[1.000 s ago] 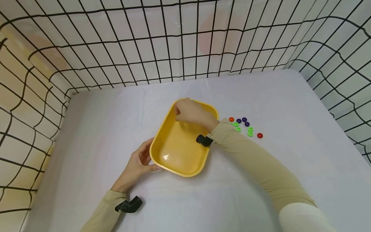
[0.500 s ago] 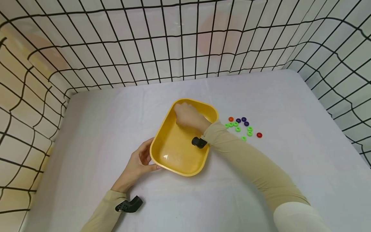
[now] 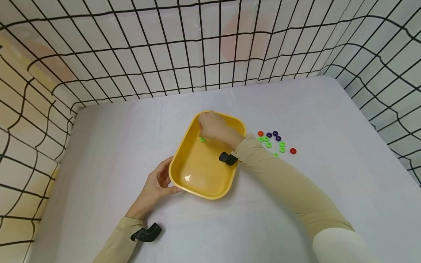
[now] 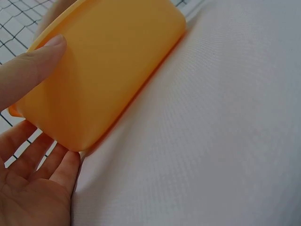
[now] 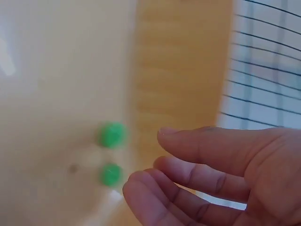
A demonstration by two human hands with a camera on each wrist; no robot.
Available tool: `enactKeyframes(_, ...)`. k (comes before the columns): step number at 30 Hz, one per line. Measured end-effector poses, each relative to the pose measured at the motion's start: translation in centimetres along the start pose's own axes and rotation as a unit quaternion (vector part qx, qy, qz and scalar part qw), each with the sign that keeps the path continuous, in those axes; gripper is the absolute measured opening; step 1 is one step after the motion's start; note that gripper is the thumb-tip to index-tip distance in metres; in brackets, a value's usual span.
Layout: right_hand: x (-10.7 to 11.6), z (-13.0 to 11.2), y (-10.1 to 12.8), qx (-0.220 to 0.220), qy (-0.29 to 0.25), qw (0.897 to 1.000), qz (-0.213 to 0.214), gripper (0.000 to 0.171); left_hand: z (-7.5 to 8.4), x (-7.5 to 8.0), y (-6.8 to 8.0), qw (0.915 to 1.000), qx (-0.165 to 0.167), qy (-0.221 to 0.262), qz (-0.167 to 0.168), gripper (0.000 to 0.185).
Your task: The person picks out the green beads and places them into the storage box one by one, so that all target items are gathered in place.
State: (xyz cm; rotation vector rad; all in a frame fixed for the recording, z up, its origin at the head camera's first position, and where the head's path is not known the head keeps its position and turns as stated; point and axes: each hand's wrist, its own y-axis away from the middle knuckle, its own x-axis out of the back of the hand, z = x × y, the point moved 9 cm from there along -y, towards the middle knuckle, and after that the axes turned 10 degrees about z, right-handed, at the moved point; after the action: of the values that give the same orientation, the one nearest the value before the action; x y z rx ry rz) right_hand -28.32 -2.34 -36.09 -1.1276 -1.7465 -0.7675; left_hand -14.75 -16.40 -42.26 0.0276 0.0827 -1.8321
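A yellow tray (image 3: 197,182) sits on the white table. My left hand (image 3: 160,184) holds its near left corner, thumb (image 4: 28,70) on the outer wall (image 4: 117,61) and fingers (image 4: 51,169) under the edge. My right hand (image 3: 215,126) hovers over the tray's far end, fingers (image 5: 202,155) spread and holding nothing. A green ring (image 3: 202,140) lies on the tray floor just below it; the blurred right wrist view shows two green rings (image 5: 112,134) (image 5: 111,174) on the tray floor (image 5: 56,94).
Several green, purple, orange and red rings (image 3: 275,143) lie scattered on the table to the right of the tray. A black wire-grid fence (image 3: 204,47) encloses the table on the left, back and right.
My right hand has opened and lifted slightly over the tray's far end, and a green ring now lies in the tray. The left hand and the tray have not moved.
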Motion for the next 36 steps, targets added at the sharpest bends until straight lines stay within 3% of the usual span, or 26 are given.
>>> enactKeyframes(5, 5.0, 1.6, 2.5, -0.016, -0.100, 0.993, 0.056, 0.014, 0.1, 0.1, 0.0, 1.0000, -0.003, -0.001, 0.003, 0.087)
enactKeyframes(11, 8.0, 7.3, 8.1, -0.089, -0.218, 0.966, 0.109, 0.017, 0.1, -0.4, -0.1, 1.0000, -0.004, -0.001, -0.006, 0.087)
enactKeyframes(17, 7.1, 12.7, 13.0, -0.146, -0.232, 0.953, 0.128, 0.018, 0.0, -0.5, 0.0, 1.0000, 0.000, -0.009, 0.000, 0.088)
enactKeyframes(21, 5.8, 15.1, 15.3, -0.162, -0.227, 0.953, 0.116, 0.020, -0.1, -0.3, 0.2, 0.9998, 0.004, -0.016, 0.011, 0.088)
enactKeyframes(25, 4.3, 16.6, 16.9, -0.169, -0.232, 0.953, 0.100, 0.018, 0.0, -0.1, 0.4, 0.9997, 0.002, -0.017, 0.016, 0.086)
enactKeyframes(32, 2.7, 18.3, 18.7, -0.193, -0.250, 0.941, 0.121, 0.020, 0.2, -0.3, 0.5, 0.9996, 0.002, -0.022, 0.018, 0.085)
enactKeyframes(36, 2.2, 18.8, 19.1, -0.198, -0.230, 0.944, 0.129, 0.021, 0.1, -0.6, 0.4, 0.9995, 0.000, -0.028, 0.014, 0.084)
